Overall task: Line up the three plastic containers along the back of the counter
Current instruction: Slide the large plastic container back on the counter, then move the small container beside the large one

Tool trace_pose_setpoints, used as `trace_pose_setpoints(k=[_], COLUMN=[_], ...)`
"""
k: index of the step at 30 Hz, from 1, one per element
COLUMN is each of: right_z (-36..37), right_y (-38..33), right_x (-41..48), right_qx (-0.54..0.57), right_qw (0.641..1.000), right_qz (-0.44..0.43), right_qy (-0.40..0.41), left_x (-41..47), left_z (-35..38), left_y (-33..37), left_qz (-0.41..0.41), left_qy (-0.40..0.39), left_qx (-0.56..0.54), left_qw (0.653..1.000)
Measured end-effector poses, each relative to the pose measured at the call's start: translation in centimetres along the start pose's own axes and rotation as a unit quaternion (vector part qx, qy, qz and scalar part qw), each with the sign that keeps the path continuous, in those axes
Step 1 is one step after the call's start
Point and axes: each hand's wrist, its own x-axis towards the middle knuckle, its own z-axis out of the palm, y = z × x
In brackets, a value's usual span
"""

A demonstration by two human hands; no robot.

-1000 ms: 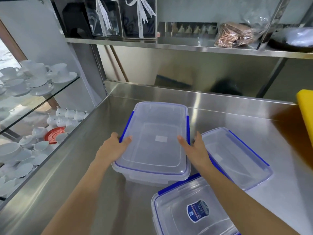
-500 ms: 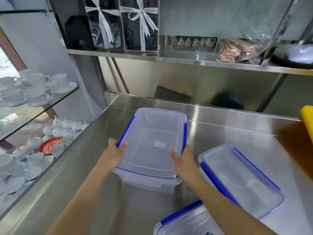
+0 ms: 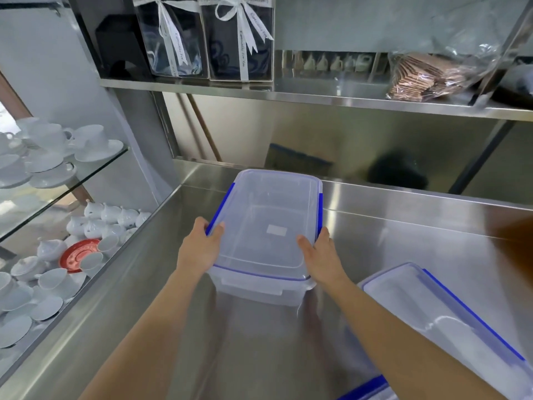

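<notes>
Clear lidded container (image 3: 268,232) with blue clips, flat at the tabletop's (image 3: 403,226) back edge, second container (image 3: 450,321) right of it, nearer the camera

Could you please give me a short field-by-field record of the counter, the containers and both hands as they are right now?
surface: steel counter
held container: clear container with blue clips, lid on, far end near the counter's back edge
left hand: grips its left side, thumb on the lid
right hand: grips its right side, thumb on the lid
second container: near right, lying at an angle, not at the back
third container: only a blue corner shows at the bottom edge
left of counter: glass shelves with white cups
</notes>
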Motion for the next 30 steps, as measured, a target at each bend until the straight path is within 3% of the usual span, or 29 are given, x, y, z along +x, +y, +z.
trace_pose_setpoints(k=[6, 9, 11, 13, 14, 16, 18, 22, 26, 30], right_z=[-0.1, -1.3, -2.9, -5.0, -6.1, -8.7, -11.2, -15.7, -19.0, -20.6], right_y=[-0.2, -0.7, -0.7, -0.5, -0.2, 0.8, 2.2, 5.3, 8.6, 11.2], right_x=[0.3, -0.2, -0.8, -1.5, -1.9, -2.8, -3.9, -6.1, -7.8, -9.1], right_qx=[-0.046, -0.095, -0.127, -0.162, -0.180, -0.203, -0.228, -0.295, -0.332, -0.310], right_qw=[0.999, 0.995, 0.992, 0.986, 0.982, 0.976, 0.971, 0.952, 0.937, 0.942], right_qz=[0.015, 0.010, -0.014, -0.038, -0.044, -0.042, -0.034, -0.010, 0.049, 0.115], right_qy=[0.005, -0.007, -0.005, 0.021, 0.036, 0.057, 0.067, 0.084, 0.094, 0.055], left_x=[0.0, -0.4, -1.3, -3.7, -5.4, -9.6, -13.8, -18.6, -19.6, -20.2], left_z=[0.0, -0.3, -0.7, -0.6, -0.2, 1.7, 4.5, 10.6, 13.8, 15.0], left_y=[0.1, 0.8, 1.8, 4.1, 5.5, 7.9, 9.5, 10.6, 10.6, 10.9], left_qz=[-0.008, -0.035, 0.006, 0.091, 0.128, 0.183, 0.211, 0.149, 0.004, -0.024], left_qy=[0.009, 0.002, 0.097, 0.173, 0.161, 0.066, -0.053, -0.242, -0.334, -0.360], left_qx=[0.034, 0.125, 0.179, 0.106, 0.048, -0.040, -0.051, 0.025, 0.041, 0.045], left_qw=[0.999, 0.992, 0.979, 0.975, 0.977, 0.980, 0.975, 0.959, 0.941, 0.931])
